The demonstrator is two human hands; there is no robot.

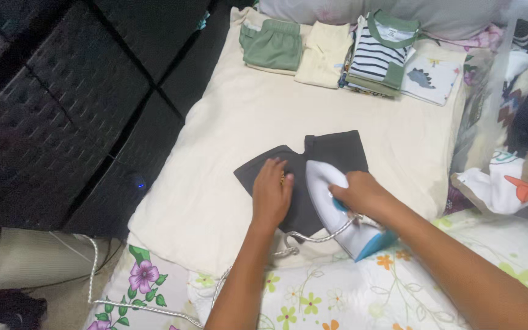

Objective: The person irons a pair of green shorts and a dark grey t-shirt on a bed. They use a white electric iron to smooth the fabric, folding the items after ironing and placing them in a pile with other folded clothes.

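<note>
Dark grey garment (331,153) lies spread flat a little above the centre of the frame, on a cream cloth (227,122) that covers most of the middle. I see my left hand (271,194) pressed palm-down on the lower left part of the garment, fingers spread wide and holding nothing. My right hand (362,194) is wrapped around the handle of a white and blue iron (337,208), whose pointed tip sits on the garment just right of the left hand. The two hands are near each other, apart by a narrow strip of dark fabric. A white braided cord (313,238) runs from the iron down toward the lower left of the frame, over a floral sheet (349,293). Along the upper edge I see folded clothes: a green piece (273,46), a pale yellow piece (325,55), a striped top (377,58) and a white piece with a dinosaur print (429,79). Dark woven drawers (62,110) fill the upper left
</note>
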